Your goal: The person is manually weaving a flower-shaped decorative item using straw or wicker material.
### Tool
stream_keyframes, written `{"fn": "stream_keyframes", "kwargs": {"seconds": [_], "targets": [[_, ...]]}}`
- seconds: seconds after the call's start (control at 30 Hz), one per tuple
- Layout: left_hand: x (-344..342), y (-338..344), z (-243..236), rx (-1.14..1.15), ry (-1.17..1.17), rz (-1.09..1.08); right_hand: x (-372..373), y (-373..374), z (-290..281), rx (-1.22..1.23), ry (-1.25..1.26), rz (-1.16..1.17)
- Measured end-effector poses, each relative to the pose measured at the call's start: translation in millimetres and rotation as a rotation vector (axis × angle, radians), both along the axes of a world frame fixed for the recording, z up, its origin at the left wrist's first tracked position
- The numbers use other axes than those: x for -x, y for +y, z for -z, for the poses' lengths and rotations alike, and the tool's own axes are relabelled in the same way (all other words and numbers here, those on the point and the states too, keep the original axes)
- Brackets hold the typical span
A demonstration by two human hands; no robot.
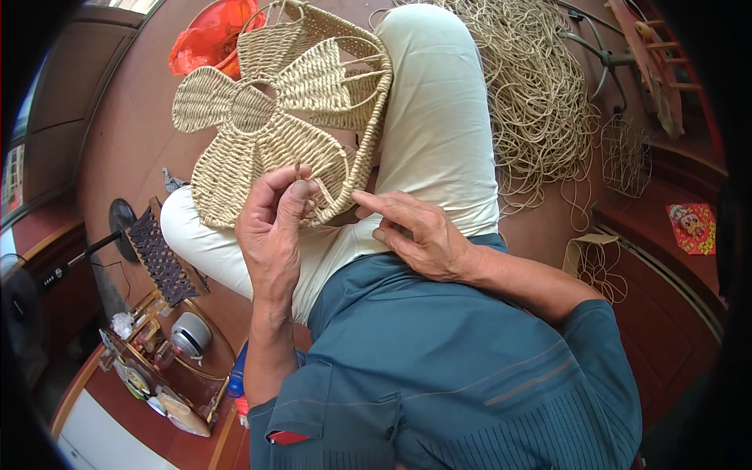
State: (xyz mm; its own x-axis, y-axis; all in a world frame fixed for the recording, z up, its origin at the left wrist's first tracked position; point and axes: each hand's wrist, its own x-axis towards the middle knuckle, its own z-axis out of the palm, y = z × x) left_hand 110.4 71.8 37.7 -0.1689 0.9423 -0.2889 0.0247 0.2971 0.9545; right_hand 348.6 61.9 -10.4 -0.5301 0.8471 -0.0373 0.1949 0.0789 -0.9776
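A woven straw-rope basket (235, 176) with a flower-shaped side lies tilted across my lap, against my right thigh. My left hand (276, 211) is at its near edge, with thumb and forefinger pinched on a short end of straw rope (298, 168). Next to the basket's corner is my right hand (413, 231). Its forefinger reaches toward the rim, and the thumb stands apart from it; whether the fingertip touches the rim I cannot tell. One petal at the upper right shows bare frame wire (364, 70) beyond its weave.
A big heap of loose straw rope (540, 102) covers the floor to the right. An orange-red plastic bag (207, 43) lies beyond the basket. At left are a low woven-strap seat (160, 251) and a shelf of small items (157, 368). Wire frames (625, 157) stand at right.
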Motion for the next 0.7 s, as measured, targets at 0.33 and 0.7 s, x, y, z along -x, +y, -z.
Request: {"fn": "stream_keyframes", "kwargs": {"seconds": [0.33,0.7], "targets": [[-6.1,0.7,-11.8,-0.183,0.582,0.212,-10.3,4.5,-2.2,0.427,0.108,-0.086],[-16.8,9.3,-9.9,-0.359,0.866,0.476,-8.1,1.2,17.1,0.77,0.509,-0.06]]}}
